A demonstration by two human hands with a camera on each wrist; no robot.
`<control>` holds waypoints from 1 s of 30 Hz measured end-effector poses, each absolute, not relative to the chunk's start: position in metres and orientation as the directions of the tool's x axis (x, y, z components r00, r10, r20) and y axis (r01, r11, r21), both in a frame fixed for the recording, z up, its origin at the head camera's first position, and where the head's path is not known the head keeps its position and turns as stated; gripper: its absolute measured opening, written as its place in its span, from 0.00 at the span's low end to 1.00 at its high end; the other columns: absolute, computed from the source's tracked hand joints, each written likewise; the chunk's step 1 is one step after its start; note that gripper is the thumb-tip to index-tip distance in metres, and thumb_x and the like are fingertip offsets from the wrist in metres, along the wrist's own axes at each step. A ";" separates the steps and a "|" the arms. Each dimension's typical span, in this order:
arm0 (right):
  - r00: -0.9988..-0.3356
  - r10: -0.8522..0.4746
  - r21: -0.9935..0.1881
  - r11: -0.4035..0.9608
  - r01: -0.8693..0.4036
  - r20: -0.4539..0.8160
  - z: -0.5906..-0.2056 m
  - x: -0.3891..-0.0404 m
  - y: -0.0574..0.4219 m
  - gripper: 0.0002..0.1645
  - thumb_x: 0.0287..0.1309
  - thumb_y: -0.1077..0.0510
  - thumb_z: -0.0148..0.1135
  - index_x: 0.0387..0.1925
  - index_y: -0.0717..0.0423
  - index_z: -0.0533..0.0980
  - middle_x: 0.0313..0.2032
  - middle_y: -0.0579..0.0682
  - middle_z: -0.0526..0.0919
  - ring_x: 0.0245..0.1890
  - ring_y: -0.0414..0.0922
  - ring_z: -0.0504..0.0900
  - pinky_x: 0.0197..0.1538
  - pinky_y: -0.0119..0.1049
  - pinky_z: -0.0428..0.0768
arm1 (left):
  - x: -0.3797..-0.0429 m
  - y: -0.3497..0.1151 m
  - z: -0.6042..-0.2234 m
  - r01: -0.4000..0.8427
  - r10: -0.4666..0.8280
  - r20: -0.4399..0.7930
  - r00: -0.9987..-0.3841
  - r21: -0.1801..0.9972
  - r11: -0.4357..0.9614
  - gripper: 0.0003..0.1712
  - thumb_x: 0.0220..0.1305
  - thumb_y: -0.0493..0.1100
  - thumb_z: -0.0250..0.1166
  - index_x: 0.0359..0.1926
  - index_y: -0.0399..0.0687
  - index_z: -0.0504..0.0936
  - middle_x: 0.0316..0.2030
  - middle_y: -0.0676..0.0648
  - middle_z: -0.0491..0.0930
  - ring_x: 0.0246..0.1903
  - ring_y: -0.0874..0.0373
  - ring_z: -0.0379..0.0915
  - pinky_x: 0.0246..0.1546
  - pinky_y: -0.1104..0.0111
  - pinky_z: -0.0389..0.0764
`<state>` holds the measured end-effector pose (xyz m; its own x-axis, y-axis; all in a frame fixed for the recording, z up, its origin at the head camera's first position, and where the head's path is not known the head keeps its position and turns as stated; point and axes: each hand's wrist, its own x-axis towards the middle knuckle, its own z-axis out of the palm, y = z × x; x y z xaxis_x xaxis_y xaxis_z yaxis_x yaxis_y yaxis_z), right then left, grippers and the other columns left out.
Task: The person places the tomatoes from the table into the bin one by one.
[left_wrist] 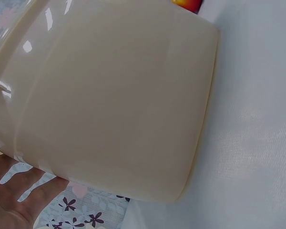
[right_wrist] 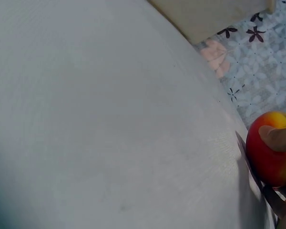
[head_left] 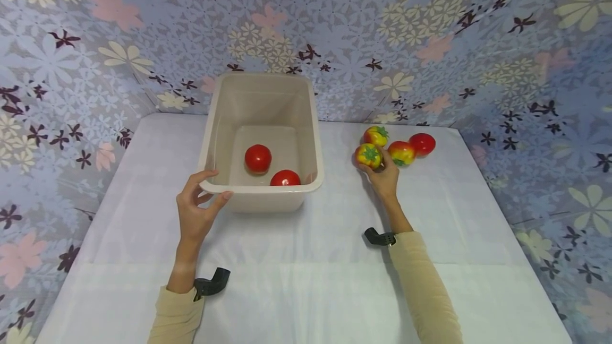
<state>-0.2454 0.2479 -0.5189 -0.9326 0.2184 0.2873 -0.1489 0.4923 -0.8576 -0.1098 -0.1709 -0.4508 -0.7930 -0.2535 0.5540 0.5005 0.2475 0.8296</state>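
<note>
My right hand holds a red-and-yellow tomato with a green leafy top, thumb and fingers on its sides. In the right wrist view the thumb presses on that tomato at the right edge. A second red-and-yellow tomato lies just behind it, and another sits to its right beside a plain red one. My left hand grips the front left corner of a beige plastic bin, fingers over the rim. Two red tomatoes lie inside the bin.
A white cloth covers the table. Flower-patterned fabric rises behind the table and along both sides. The bin stands at the back, left of the loose tomatoes, with white cloth between them. Each wrist carries a black camera mount.
</note>
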 end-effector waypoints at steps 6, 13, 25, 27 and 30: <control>-0.933 0.231 -0.865 0.482 -0.137 0.276 -0.517 -0.246 0.246 0.40 0.48 0.66 0.73 0.64 0.59 0.70 0.62 0.59 0.74 0.61 0.54 0.74 0.61 0.49 0.75 | -0.110 -0.170 -0.450 0.488 -0.257 0.543 -0.799 0.836 0.250 0.28 0.42 0.25 0.72 0.49 0.31 0.79 0.47 0.60 0.80 0.46 0.69 0.79 0.37 0.80 0.80; -0.940 0.226 -0.880 0.457 -0.129 0.255 -0.511 -0.244 0.246 0.39 0.49 0.65 0.73 0.64 0.58 0.71 0.63 0.59 0.73 0.61 0.55 0.74 0.62 0.49 0.75 | -0.111 -0.171 -0.450 0.491 -0.260 0.551 -0.793 0.830 0.264 0.28 0.41 0.25 0.71 0.49 0.31 0.79 0.47 0.62 0.80 0.46 0.70 0.79 0.37 0.82 0.79; -0.932 0.136 -0.843 0.485 -0.234 0.336 -0.495 -0.243 0.231 0.39 0.48 0.65 0.74 0.64 0.58 0.71 0.61 0.62 0.74 0.60 0.58 0.74 0.59 0.54 0.75 | -0.108 -0.171 -0.449 0.500 -0.265 0.557 -0.787 0.827 0.255 0.28 0.41 0.25 0.71 0.48 0.30 0.79 0.47 0.61 0.80 0.45 0.70 0.79 0.35 0.81 0.80; -0.929 0.114 -0.837 0.482 -0.258 0.352 -0.491 -0.244 0.227 0.39 0.48 0.64 0.74 0.63 0.57 0.72 0.61 0.61 0.75 0.60 0.58 0.75 0.59 0.54 0.76 | -0.108 -0.171 -0.449 0.501 -0.264 0.558 -0.787 0.827 0.255 0.28 0.41 0.25 0.71 0.49 0.30 0.79 0.47 0.61 0.80 0.45 0.69 0.79 0.35 0.80 0.80; -0.929 0.075 -0.832 0.474 -0.288 0.363 -0.483 -0.245 0.221 0.39 0.48 0.61 0.75 0.63 0.56 0.72 0.61 0.58 0.76 0.60 0.56 0.75 0.59 0.53 0.76 | -0.108 -0.170 -0.449 0.497 -0.262 0.555 -0.790 0.828 0.258 0.27 0.41 0.25 0.72 0.49 0.31 0.80 0.47 0.62 0.80 0.45 0.69 0.79 0.35 0.79 0.81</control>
<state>-0.2454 0.2212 -0.4828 -0.9287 0.0745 0.3632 -0.2875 0.4737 -0.8324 -0.1084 -0.1701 -0.4490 -0.7896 -0.2615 0.5551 0.4968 0.2584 0.8285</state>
